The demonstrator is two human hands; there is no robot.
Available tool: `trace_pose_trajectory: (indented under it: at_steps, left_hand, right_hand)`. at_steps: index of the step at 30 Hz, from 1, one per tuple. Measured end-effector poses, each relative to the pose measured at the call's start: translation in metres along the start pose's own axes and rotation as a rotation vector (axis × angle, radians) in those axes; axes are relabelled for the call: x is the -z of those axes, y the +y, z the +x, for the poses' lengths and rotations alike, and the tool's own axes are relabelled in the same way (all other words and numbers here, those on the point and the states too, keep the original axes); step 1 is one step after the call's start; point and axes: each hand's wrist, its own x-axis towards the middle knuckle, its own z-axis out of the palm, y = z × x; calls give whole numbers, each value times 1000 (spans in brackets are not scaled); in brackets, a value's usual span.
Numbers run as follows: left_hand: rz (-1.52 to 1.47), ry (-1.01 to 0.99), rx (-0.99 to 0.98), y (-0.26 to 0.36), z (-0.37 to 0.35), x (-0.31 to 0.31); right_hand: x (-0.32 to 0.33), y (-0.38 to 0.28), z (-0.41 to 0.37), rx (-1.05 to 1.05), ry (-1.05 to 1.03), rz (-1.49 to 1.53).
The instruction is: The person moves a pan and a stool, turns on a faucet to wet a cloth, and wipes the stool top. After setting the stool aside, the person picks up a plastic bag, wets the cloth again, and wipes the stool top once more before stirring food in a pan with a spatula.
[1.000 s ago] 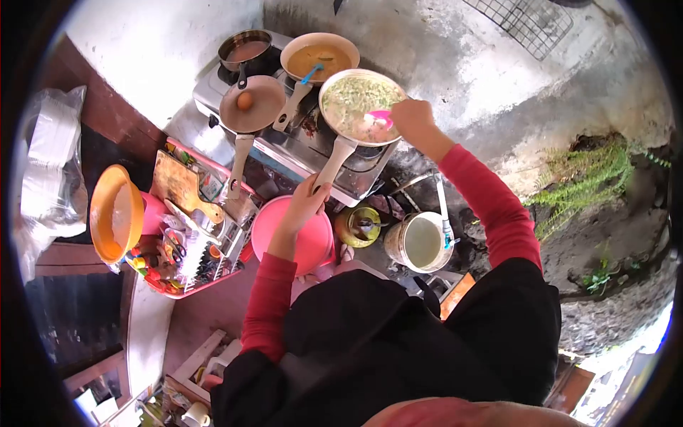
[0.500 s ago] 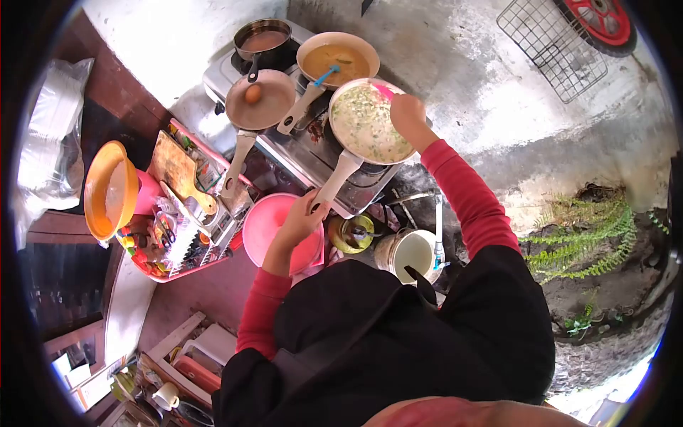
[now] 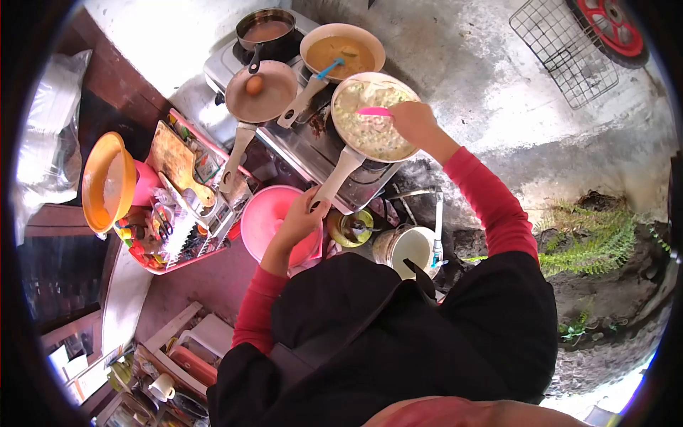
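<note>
A light-coloured pan (image 3: 373, 135) holds a pale mixture with green bits, over the front part of the stove. My left hand (image 3: 300, 219) is closed round the end of its handle. With my right hand (image 3: 416, 122) I grip a pink spatula (image 3: 375, 112), its blade over the mixture near the pan's middle. Behind it stands a pan of orange-brown liquid (image 3: 334, 53) with a blue utensil (image 3: 331, 68) in it. To the left, a smaller pan (image 3: 274, 99) holds one brown egg (image 3: 254, 85).
A dark pot (image 3: 266, 30) sits on the stove (image 3: 299, 158) at the back. Below are a pink basin (image 3: 267, 213), a green container (image 3: 348, 228) and a white bucket (image 3: 407, 249). An orange bowl (image 3: 109, 183) and a cutting board (image 3: 173, 158) are at the left.
My right hand has moved the pink spatula from the pan's upper right edge down and left to the middle of the mixture. My left hand stays on the handle.
</note>
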Motion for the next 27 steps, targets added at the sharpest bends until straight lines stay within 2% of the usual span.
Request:
trace_pose_trajectory:
  at_steps: [2, 4, 5, 9, 13, 15, 19, 21, 25, 27]
  left_hand:
    - [27, 40, -32, 0, -1, -1]
    - [24, 37, -18, 0, 0, 0]
    - [23, 30, -4, -1, 0, 0]
    - [18, 15, -3, -2, 1, 1]
    - [23, 26, -3, -3, 2, 0]
    - [31, 32, -23, -3, 2, 0]
    - [41, 32, -16, 1, 1, -1]
    - [40, 33, -21, -1, 2, -1]
    - [47, 39, -18, -7, 3, 0]
    - [52, 36, -22, -6, 4, 0]
  right_hand:
    - [30, -1, -11, -15, 83, -26]
    - [34, 6, -7, -88, 40, -43]
    - [36, 7, -6, -128, 123, -8]
    - [7, 15, 19, -210, 307, 90]
    - [-4, 13, 44, -181, 246, 100]
    - [-7, 9, 49, -56, 292, 87]
    - [-5, 7, 49, 68, 246, 31]
    - [-2, 4, 42, 212, 221, 10]
    - [-3, 4, 26, 324, 244, 23]
    - [7, 3, 17, 391, 160, 5]
